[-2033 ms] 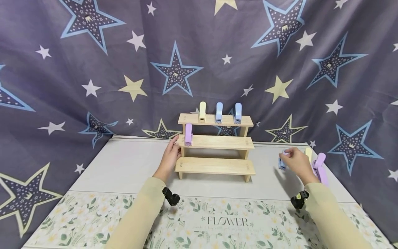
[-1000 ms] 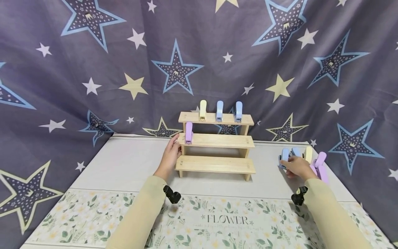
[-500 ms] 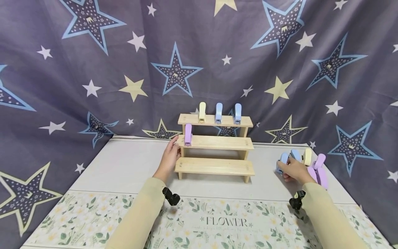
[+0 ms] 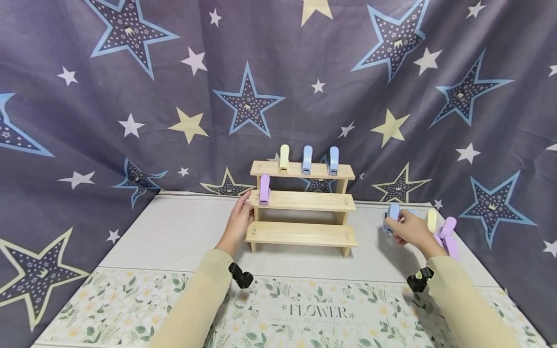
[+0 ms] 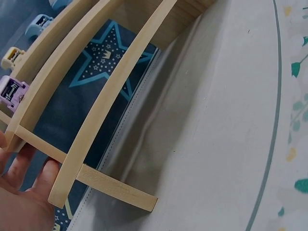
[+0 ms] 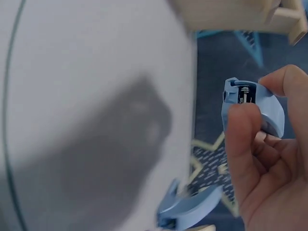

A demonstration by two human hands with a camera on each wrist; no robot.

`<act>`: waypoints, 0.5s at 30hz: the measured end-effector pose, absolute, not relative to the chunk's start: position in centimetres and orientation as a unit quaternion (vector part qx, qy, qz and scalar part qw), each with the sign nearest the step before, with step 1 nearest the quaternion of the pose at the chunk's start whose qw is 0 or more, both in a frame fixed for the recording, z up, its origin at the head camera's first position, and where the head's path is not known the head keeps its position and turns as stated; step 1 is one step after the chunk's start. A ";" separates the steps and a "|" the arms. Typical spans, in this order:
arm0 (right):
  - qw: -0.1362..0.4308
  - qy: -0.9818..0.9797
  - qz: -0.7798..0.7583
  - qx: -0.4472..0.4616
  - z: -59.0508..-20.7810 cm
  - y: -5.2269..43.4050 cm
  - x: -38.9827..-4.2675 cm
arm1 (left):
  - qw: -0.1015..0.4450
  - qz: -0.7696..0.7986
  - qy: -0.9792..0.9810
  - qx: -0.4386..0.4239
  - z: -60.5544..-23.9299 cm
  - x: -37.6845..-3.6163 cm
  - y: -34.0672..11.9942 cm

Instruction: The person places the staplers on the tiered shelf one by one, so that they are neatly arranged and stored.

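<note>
Blue clip [image 4: 393, 213]: pinched in right hand [image 4: 413, 231], lifted off counter [image 4: 174, 237], right of wooden stepped rack [image 4: 302, 203], long axis roughly upright. Left hand [image 4: 238, 223]: fingers on rack's left end post. Spare clips [image 4: 446, 232] further right of rack.
</note>
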State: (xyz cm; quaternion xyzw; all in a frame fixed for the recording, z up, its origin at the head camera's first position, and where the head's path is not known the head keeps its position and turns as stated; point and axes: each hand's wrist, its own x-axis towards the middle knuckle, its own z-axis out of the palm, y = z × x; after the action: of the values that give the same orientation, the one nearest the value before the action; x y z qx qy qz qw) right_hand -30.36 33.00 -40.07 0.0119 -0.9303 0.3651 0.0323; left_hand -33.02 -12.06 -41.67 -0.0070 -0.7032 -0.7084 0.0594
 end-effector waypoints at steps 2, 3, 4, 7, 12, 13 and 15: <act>0.042 -0.931 0.363 0.024 -39.3 32.5 -30.3 | 0.060 -0.709 -0.703 -0.008 -41.7 -33.1 -12.0; 0.048 -0.931 0.361 0.030 -38.9 32.2 -30.3 | 0.061 -0.709 -0.703 -0.005 -41.7 -33.2 -11.9; 0.053 -0.931 0.360 0.037 -38.5 31.9 -30.3 | 0.061 -0.708 -0.703 -0.005 -41.7 -33.2 -11.9; 0.064 -0.930 0.358 0.053 -37.2 30.9 -30.1 | 0.059 -0.707 -0.704 -0.002 -41.8 -33.3 -11.9; 0.070 -0.925 0.366 0.070 -35.3 28.7 -29.9 | 0.058 -0.708 -0.704 -0.004 -41.9 -33.4 -11.9; 0.072 -0.924 0.367 0.074 -35.0 28.2 -30.0 | 0.058 -0.707 -0.705 -0.007 -42.0 -33.4 -12.0; 0.075 -0.922 0.372 0.084 -34.5 27.1 -30.0 | 0.060 -0.705 -0.707 -0.009 -41.9 -33.2 -12.0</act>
State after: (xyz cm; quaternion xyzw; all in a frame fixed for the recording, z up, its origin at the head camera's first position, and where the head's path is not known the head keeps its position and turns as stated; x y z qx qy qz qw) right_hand -29.99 27.11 -34.49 0.0839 -0.9216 0.3715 0.0746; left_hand -33.25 -12.01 -41.91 -0.0087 -0.7068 -0.7048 0.0596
